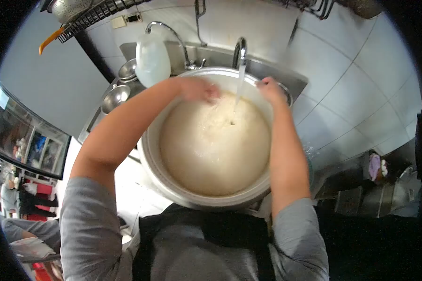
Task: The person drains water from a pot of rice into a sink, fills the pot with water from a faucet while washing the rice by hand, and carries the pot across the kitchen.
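A large metal pot [152,175] stands in the sink, filled with cloudy, whitish-beige water [211,145]. Over its far left part, just above the water, is my left hand [199,90]; motion smears its fingers, so their closure and any contents cannot be made out. My right hand [271,89] is closed on the pot's far right rim, beside a loop handle [287,91]. From the curved faucet [240,49], a stream of water [240,86] runs into the pot between my hands. A small dark spot shows on the water's surface.
A translucent white plastic jug [152,61] stands behind the pot at left, near a second faucet [171,30]. Metal bowls [116,98] sit beside it. A wire rack [91,18] with an orange-handled item hangs overhead. Other people [30,234] are at far left.
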